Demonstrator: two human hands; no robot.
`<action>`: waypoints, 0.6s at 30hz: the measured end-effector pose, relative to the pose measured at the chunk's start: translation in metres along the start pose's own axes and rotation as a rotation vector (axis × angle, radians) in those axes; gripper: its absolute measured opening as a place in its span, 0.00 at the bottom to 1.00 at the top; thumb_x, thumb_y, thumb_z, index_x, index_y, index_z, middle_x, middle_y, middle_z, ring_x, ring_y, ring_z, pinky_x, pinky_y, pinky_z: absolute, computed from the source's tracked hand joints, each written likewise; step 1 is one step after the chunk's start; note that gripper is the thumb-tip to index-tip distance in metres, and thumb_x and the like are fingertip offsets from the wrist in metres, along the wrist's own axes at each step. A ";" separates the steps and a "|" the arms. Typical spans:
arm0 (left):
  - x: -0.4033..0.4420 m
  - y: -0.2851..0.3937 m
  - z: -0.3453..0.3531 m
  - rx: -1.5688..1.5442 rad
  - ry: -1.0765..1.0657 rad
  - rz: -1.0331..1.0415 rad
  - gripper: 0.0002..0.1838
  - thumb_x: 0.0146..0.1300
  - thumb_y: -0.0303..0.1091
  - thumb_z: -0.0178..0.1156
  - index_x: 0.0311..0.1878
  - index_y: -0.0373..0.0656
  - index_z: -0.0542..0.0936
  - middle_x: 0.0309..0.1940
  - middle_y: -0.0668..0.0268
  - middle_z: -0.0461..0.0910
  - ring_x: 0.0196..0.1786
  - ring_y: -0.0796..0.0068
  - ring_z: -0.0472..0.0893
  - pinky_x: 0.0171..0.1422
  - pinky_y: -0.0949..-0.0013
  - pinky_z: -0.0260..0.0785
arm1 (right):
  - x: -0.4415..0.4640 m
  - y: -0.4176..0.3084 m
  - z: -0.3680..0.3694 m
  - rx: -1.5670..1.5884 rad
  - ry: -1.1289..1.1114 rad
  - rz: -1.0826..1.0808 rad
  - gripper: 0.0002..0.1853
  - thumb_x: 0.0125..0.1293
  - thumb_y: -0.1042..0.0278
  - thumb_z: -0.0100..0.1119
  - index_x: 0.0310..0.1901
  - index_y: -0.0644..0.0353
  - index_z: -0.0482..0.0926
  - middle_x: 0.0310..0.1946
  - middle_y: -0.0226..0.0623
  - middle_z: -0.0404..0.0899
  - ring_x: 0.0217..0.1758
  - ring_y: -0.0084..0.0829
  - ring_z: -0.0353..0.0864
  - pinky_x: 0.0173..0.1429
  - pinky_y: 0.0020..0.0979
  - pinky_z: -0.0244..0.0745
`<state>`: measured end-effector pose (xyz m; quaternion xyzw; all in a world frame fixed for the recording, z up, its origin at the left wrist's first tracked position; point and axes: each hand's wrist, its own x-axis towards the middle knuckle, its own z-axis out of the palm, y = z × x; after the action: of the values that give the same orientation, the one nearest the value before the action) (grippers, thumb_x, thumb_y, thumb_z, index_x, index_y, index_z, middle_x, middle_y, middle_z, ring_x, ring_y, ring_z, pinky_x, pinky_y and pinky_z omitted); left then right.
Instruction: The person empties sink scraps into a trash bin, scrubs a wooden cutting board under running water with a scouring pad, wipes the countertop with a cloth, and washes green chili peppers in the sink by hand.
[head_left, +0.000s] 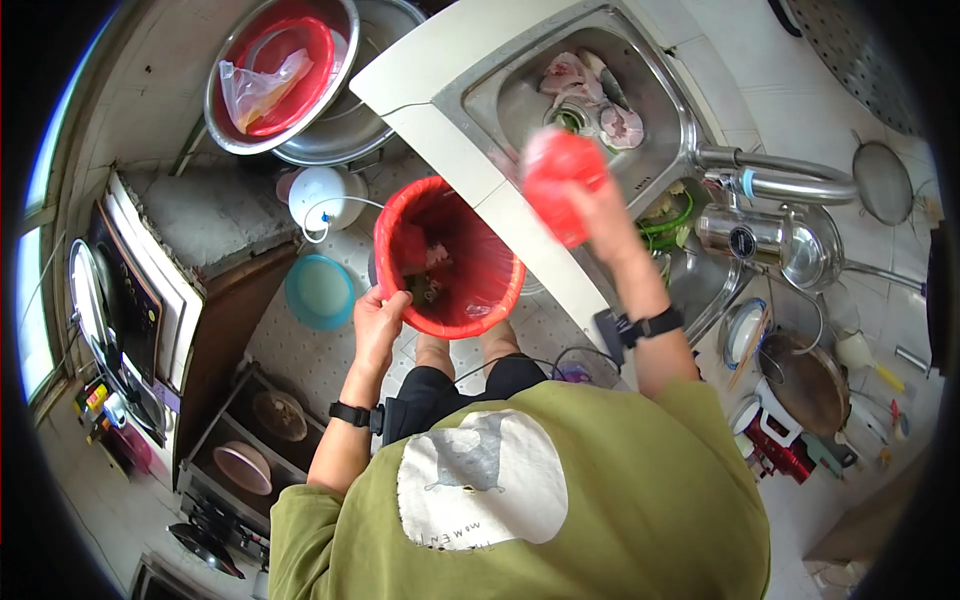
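My left hand (379, 322) grips the near left rim of a waste bin (505, 305) lined with a red plastic bag. Some scraps (432, 262) lie inside the bin. My right hand (602, 215) is closed on what looks like a red plastic bag (562, 185), smeared by motion, over the sink's near edge. Whether anything is in that bag, I cannot tell. Beyond it, pieces of raw fish (590, 95) rest in the metal sink (505, 95), around the drain.
A curved faucet (790, 180) reaches over the sink from the right. Green vegetables (668, 225) lie in the second basin. Metal basins (215, 110) stand back left, one with a red bowl. On the floor are a white bucket (325, 195) and a blue basin (320, 292).
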<state>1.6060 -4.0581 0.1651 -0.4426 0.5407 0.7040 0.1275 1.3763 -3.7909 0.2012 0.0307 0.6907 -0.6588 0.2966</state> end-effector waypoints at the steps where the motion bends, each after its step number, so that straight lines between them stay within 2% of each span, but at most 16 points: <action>1: 0.001 0.000 0.000 -0.002 0.009 0.002 0.03 0.64 0.27 0.63 0.35 0.44 0.85 0.20 0.81 0.74 0.17 0.92 0.62 0.21 0.78 0.49 | -0.017 -0.013 0.032 -0.186 -0.013 -0.131 0.22 0.65 0.68 0.67 0.61 0.58 0.80 0.49 0.36 0.87 0.50 0.29 0.87 0.55 0.33 0.82; 2: 0.002 -0.001 0.001 -0.007 0.021 0.006 0.03 0.64 0.26 0.63 0.35 0.44 0.85 0.20 0.81 0.74 0.17 0.92 0.62 0.21 0.78 0.49 | -0.021 0.004 0.058 -0.339 -0.060 -0.315 0.26 0.63 0.72 0.64 0.64 0.62 0.76 0.53 0.42 0.85 0.50 0.36 0.87 0.58 0.38 0.82; 3: 0.002 -0.004 -0.002 -0.025 0.000 0.009 0.02 0.64 0.27 0.64 0.37 0.43 0.85 0.20 0.81 0.75 0.17 0.92 0.62 0.21 0.79 0.49 | -0.029 0.011 0.081 -0.583 -0.106 -0.422 0.29 0.61 0.72 0.66 0.65 0.63 0.75 0.58 0.49 0.81 0.57 0.45 0.84 0.63 0.43 0.79; 4: 0.000 -0.004 0.000 -0.023 -0.004 0.010 0.02 0.64 0.27 0.64 0.37 0.43 0.85 0.20 0.81 0.75 0.17 0.92 0.62 0.21 0.79 0.49 | -0.028 0.047 0.100 -0.804 -0.213 -0.345 0.32 0.61 0.69 0.68 0.67 0.62 0.73 0.61 0.54 0.76 0.62 0.52 0.80 0.67 0.47 0.76; 5: -0.001 -0.003 0.000 -0.034 -0.006 0.019 0.02 0.64 0.27 0.64 0.37 0.43 0.85 0.20 0.81 0.75 0.17 0.92 0.62 0.21 0.79 0.49 | -0.027 0.096 0.115 -0.987 -0.170 -0.540 0.32 0.63 0.66 0.69 0.68 0.62 0.73 0.60 0.54 0.75 0.62 0.54 0.79 0.67 0.49 0.75; 6: -0.001 0.000 0.000 -0.043 -0.007 0.030 0.02 0.65 0.26 0.64 0.38 0.43 0.85 0.21 0.81 0.75 0.17 0.93 0.62 0.20 0.79 0.48 | -0.035 0.100 0.119 -1.054 -0.230 -0.554 0.31 0.65 0.66 0.67 0.69 0.60 0.72 0.62 0.52 0.75 0.60 0.52 0.80 0.65 0.48 0.77; 8: 0.001 0.007 0.003 -0.032 -0.003 0.036 0.02 0.65 0.26 0.64 0.38 0.43 0.85 0.21 0.81 0.75 0.17 0.93 0.62 0.20 0.79 0.48 | -0.041 0.067 0.120 -0.733 -0.253 -0.393 0.25 0.67 0.67 0.66 0.65 0.59 0.76 0.58 0.49 0.79 0.54 0.49 0.84 0.60 0.46 0.80; 10: -0.005 0.002 0.003 -0.020 0.001 0.010 0.02 0.65 0.26 0.64 0.37 0.43 0.85 0.21 0.81 0.76 0.16 0.93 0.61 0.20 0.79 0.48 | -0.038 0.042 0.097 -0.565 -0.203 -0.353 0.15 0.68 0.69 0.65 0.56 0.58 0.83 0.47 0.45 0.83 0.45 0.46 0.87 0.52 0.43 0.83; 11: -0.001 0.001 0.005 -0.021 -0.005 0.022 0.02 0.65 0.27 0.63 0.37 0.44 0.84 0.20 0.80 0.75 0.16 0.92 0.61 0.20 0.78 0.48 | -0.029 0.035 0.080 -0.636 -0.059 -0.532 0.08 0.69 0.71 0.64 0.47 0.60 0.86 0.37 0.42 0.84 0.39 0.40 0.88 0.45 0.38 0.82; 13: 0.001 0.001 0.009 -0.027 -0.016 0.031 0.02 0.65 0.28 0.62 0.36 0.44 0.83 0.20 0.79 0.73 0.15 0.91 0.60 0.19 0.78 0.48 | -0.001 0.032 0.025 -0.714 0.051 -0.357 0.07 0.73 0.71 0.61 0.47 0.59 0.86 0.37 0.38 0.87 0.37 0.28 0.87 0.42 0.29 0.79; 14: 0.001 0.002 0.010 -0.036 -0.017 0.017 0.02 0.65 0.27 0.63 0.37 0.44 0.84 0.20 0.80 0.74 0.16 0.92 0.61 0.20 0.78 0.48 | 0.019 0.038 -0.003 -0.703 0.121 -0.232 0.08 0.74 0.67 0.59 0.47 0.59 0.86 0.40 0.38 0.88 0.38 0.30 0.88 0.42 0.31 0.80; 15: 0.000 0.001 0.011 -0.048 -0.013 0.004 0.03 0.65 0.26 0.63 0.37 0.44 0.84 0.20 0.81 0.74 0.17 0.93 0.61 0.21 0.79 0.48 | 0.038 0.038 -0.029 -0.802 0.139 -0.149 0.11 0.73 0.62 0.57 0.43 0.57 0.86 0.41 0.43 0.88 0.48 0.44 0.87 0.50 0.42 0.81; 16: -0.001 -0.002 0.011 -0.053 -0.008 0.003 0.03 0.65 0.26 0.63 0.37 0.44 0.84 0.20 0.81 0.74 0.17 0.93 0.61 0.21 0.79 0.48 | 0.056 0.050 -0.053 -1.009 0.070 -0.083 0.11 0.71 0.63 0.56 0.45 0.56 0.87 0.44 0.45 0.88 0.49 0.46 0.87 0.53 0.43 0.81; 18: 0.002 -0.006 0.012 -0.014 -0.001 0.004 0.02 0.64 0.26 0.63 0.37 0.43 0.84 0.20 0.81 0.73 0.17 0.92 0.61 0.20 0.79 0.48 | 0.105 0.113 -0.092 -1.144 -0.487 0.127 0.15 0.71 0.68 0.53 0.53 0.59 0.85 0.49 0.48 0.88 0.56 0.44 0.85 0.60 0.40 0.77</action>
<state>1.6036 -4.0458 0.1599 -0.4421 0.5364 0.7082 0.1234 1.3048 -3.7277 0.0488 -0.2431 0.8434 -0.1538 0.4538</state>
